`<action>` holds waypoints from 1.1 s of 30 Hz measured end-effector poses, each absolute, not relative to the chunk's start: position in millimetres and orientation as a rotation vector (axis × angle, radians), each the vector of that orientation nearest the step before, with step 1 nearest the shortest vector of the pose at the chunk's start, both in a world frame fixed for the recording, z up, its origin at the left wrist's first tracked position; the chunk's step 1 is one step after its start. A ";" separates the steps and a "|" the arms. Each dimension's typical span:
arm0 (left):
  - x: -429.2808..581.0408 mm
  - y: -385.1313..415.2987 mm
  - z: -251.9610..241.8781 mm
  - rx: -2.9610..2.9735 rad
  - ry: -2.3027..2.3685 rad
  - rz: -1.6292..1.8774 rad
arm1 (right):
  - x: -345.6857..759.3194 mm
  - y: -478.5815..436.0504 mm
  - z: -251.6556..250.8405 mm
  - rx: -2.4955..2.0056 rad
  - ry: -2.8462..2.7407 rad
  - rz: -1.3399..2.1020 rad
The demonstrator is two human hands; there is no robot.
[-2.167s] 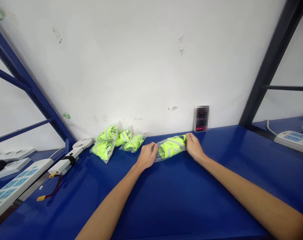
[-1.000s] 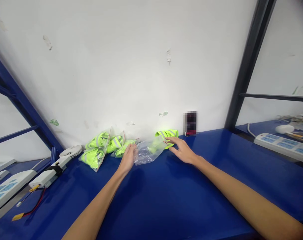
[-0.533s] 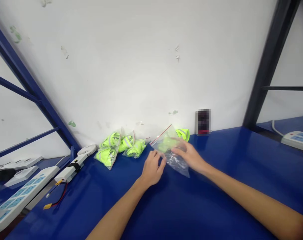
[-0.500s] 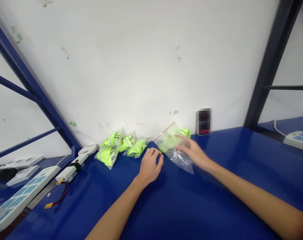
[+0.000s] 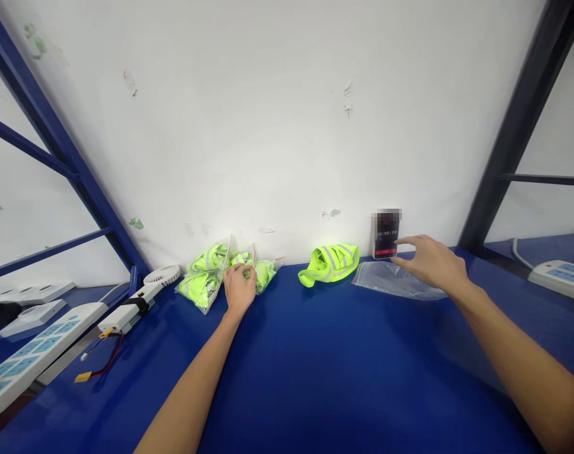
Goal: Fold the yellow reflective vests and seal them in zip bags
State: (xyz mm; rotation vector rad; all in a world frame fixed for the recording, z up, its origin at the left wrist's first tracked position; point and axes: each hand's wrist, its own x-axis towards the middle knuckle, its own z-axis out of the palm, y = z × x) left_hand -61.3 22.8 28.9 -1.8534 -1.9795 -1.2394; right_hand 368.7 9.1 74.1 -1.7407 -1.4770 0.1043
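Observation:
My left hand (image 5: pixel 240 290) is at the group of clear zip bags, its fingers pinched on a bagged reflective vest (image 5: pixel 266 275); the fingertips are partly hidden. Beside it on the left are more bagged neon-yellow vests (image 5: pixel 202 291) with silver stripes. A loose reflective vest (image 5: pixel 332 263), bunched up, lies between my hands near the wall. My right hand (image 5: pixel 429 265) hovers over a flat clear plastic bag (image 5: pixel 384 282), thumb and fingers apart and holding nothing. Its fingertips are close to the phone (image 5: pixel 386 236); contact is unclear.
The phone leans upright against the white wall, showing a timer. On the left of the blue table (image 5: pixel 315 366) are a small white fan (image 5: pixel 163 275), a white pack (image 5: pixel 121 315) with yellow-ended wires, and a power strip (image 5: pixel 41 353). Another power strip (image 5: pixel 562 277) sits far right.
The vest now lies loose by the wall, and the clear bag lies flat to its right. My left hand has moved left to the bagged vests; my right hand has moved right towards the phone.

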 end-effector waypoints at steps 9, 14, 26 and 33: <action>-62.1 18.3 32.5 -1.739 -2.082 -1.195 | 259.4 -25.7 43.7 -1.058 -2.165 -0.145; -69.8 23.2 37.9 -1.634 -1.947 -1.524 | 230.3 -42.9 30.0 -0.911 -2.437 0.082; -31.2 -5.7 81.2 -1.443 -1.226 -2.912 | 231.5 -37.4 18.7 -0.957 -1.973 0.821; 12.8 -34.3 56.5 -2.058 -1.281 -2.880 | 234.4 -30.1 18.1 -0.911 -1.503 1.327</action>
